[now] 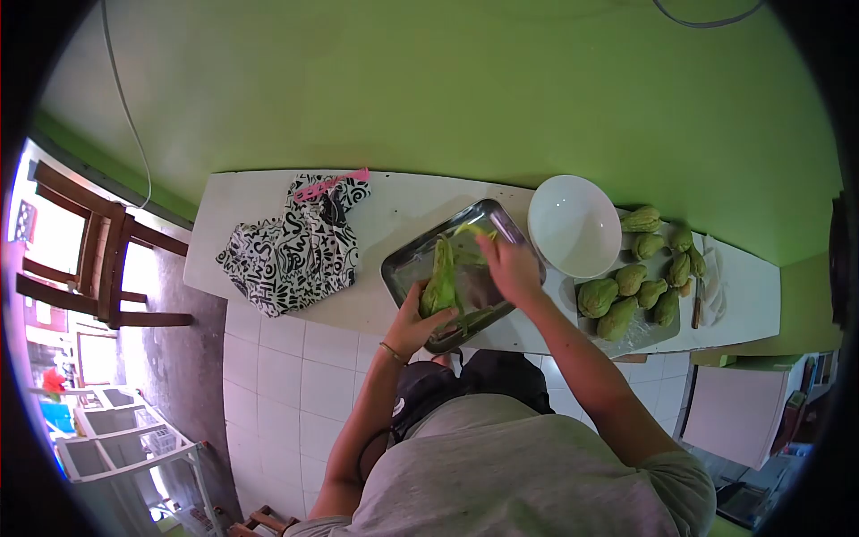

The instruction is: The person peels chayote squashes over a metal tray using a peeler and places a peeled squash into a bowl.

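My left hand [417,322] is closed around the lower end of a long green vegetable [438,279], whose exact kind I cannot make out. It is held over a rectangular metal tray [483,288]. My right hand [512,267] is closed and slightly blurred above the tray's right side. A thin yellow-green piece [474,231] shows at its fingertips; whether it is a peel strip or a tool is unclear. Green scraps [479,318] lie in the tray, partly hidden by my hands.
A white bowl [574,225] stands right of the tray. Beyond it, several chayotes [617,318] rest on another tray, with a knife [697,311] and white plastic [713,282] alongside. Black-and-white patterned cloth [300,255] lies left, a pink item [331,184] on it. A green wall [465,89] borders the table.
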### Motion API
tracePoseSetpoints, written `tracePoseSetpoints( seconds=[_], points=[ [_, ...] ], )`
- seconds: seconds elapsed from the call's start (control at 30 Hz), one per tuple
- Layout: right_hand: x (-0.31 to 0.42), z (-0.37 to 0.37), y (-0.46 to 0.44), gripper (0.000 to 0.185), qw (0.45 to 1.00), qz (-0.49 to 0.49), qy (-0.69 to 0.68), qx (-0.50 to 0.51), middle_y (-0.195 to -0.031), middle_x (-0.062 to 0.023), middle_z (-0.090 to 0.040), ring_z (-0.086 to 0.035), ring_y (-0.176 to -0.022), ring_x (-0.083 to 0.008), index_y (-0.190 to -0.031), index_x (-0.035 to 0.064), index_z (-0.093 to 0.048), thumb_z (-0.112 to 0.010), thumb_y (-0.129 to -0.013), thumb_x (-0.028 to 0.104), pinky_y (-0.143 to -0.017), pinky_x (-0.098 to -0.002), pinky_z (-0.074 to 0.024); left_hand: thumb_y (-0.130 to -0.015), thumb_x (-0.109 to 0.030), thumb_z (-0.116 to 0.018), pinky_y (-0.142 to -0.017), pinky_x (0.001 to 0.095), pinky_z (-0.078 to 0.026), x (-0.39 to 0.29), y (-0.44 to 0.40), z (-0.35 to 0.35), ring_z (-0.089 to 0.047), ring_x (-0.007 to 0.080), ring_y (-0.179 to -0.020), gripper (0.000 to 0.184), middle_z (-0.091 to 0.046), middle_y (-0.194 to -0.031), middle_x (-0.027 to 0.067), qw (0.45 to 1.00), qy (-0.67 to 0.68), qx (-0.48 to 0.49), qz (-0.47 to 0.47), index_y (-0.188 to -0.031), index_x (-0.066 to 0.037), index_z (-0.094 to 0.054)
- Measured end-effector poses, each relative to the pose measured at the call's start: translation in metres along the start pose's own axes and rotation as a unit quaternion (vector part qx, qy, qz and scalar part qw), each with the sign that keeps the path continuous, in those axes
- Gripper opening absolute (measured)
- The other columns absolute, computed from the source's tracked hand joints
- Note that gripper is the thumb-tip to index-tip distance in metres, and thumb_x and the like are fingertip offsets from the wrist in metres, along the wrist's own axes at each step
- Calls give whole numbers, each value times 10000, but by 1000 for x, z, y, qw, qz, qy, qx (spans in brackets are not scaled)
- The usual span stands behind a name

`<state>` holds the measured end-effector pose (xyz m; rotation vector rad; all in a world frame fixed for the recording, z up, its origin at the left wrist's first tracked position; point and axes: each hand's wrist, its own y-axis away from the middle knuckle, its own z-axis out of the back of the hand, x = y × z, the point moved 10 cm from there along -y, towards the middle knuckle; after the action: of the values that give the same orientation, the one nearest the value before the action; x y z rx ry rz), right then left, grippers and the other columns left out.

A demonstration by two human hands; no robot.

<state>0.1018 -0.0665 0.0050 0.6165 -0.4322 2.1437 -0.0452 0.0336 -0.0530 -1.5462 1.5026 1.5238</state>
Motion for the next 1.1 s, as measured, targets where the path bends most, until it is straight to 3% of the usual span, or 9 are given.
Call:
tracePoseSetpoints(
  seconds=[0.1,0.2,0.3,0.4,0.5,0.7,0.83,1.03,1.1],
  points=[
    [43,-5,36,457,994,99,-40,2,-587,-161,-581,-594,-546,-350,-766,44,-590,-420,-934,434,-495,-432,-467,-724,-88,-749,-605,294,-550,-7,1,-2,-595,159,-849,637,-553,-993,106,999,35,-3,11,-1216,17,-357],
    [41,-13,36,459,996,92,-12,-10,-561,-149,-570,-586,-520,-348,-738,48,-586,-430,-931,434,-476,-425,-461,-707,-55,-748,-579,304,-550,-9,1,-6,-591,157,-852,602,-555,-963,94,999,25,7,25,-1176,-6,-374],
    [-15,-2,3,439,996,-42,44,-60,-539,-140,-560,-579,-496,-341,-723,57,-589,-451,-927,420,-465,-422,-458,-708,-26,-726,-582,294,-544,-5,5,-8,-603,159,-838,569,-567,-966,88,998,10,19,57,-1164,-11,-386],
    [-5,13,7,421,998,-21,-23,-45,-536,-139,-561,-578,-491,-335,-715,50,-585,-474,-922,400,-458,-420,-458,-684,-48,-747,-603,282,-535,-3,1,-3,-597,154,-822,596,-573,-946,93,1000,10,5,28,-1153,5,-383],
    [36,-1,35,404,998,47,-21,46,-581,-158,-565,-584,-550,-344,-744,30,-571,-476,-924,378,-493,-418,-462,-651,-79,-768,-640,278,-524,6,-4,9,-588,152,-828,624,-572,-945,105,999,-37,-26,10,-1134,23,-387],
    [66,-15,54,409,985,173,-6,-24,-555,-119,-577,-571,-461,-297,-704,60,-583,-503,-905,406,-432,-388,-456,-601,-103,-772,-679,286,-515,-2,-5,20,-585,159,-837,650,-563,-944,122,990,-128,-51,-27,-1116,26,-397],
    [41,-19,15,421,987,137,63,-52,-571,-122,-588,-580,-469,-290,-719,55,-590,-494,-904,421,-424,-377,-457,-595,-110,-772,-669,284,-516,-12,3,6,-585,176,-811,659,-555,-945,136,988,-148,-29,28,-1116,19,-389],
    [-15,-27,-27,447,994,6,104,-32,-594,-148,-594,-602,-558,-341,-737,43,-596,-441,-926,417,-498,-450,-473,-622,-140,-787,-771,316,-493,-25,6,-4,-564,207,-902,673,-533,-986,175,959,-260,-26,-111,-1120,26,-365],
    [-12,-10,-28,452,997,-22,74,-20,-599,-156,-592,-604,-585,-358,-739,40,-596,-428,-932,412,-521,-471,-471,-629,-169,-800,-819,328,-473,-33,10,-6,-554,218,-941,694,-532,-1004,178,968,-232,-60,-72,-1125,26,-357]
  ],
)
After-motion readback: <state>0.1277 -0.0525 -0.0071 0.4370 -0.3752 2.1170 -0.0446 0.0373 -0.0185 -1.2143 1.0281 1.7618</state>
